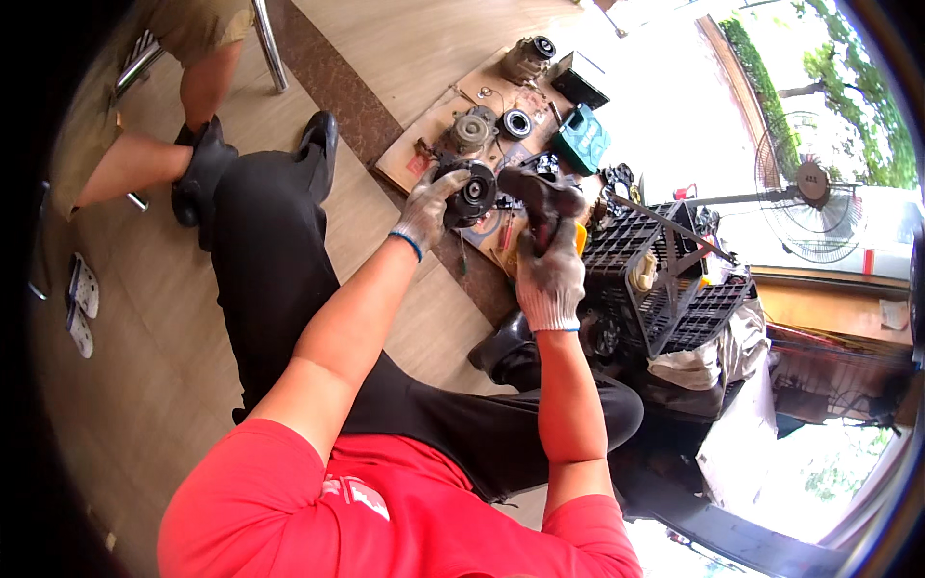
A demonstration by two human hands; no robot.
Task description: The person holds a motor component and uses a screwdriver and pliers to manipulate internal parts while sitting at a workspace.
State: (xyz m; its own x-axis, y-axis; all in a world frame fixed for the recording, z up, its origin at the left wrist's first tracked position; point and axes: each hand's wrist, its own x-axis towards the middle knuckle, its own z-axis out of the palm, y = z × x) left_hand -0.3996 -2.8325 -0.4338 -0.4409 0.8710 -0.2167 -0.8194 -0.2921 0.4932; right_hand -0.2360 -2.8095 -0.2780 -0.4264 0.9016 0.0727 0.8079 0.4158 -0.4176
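Note:
My left hand (425, 214), in a pale, grimy work glove with a blue cuff edge, grips a round black pulley (471, 196) with a hub at its centre. In my right hand (552, 281), gloved the same way, is a dark, pistol-shaped impact wrench (541, 193). Its nose points left toward the pulley's face, and I cannot make out whether they touch. Both are held above a sheet of cardboard (397, 164) on the floor. On that sheet, just beyond the pulley, rest a metal compressor body (471, 131) and a black ring-shaped part (516, 123).
Another compressor (528, 60), a black box (580, 81) and a teal case (582, 140) stand farther back. Black plastic crates (631, 279) lie right of my right hand, before a standing fan (811, 183). Another person's bare leg (135, 169) shows at left, near sandals (82, 303).

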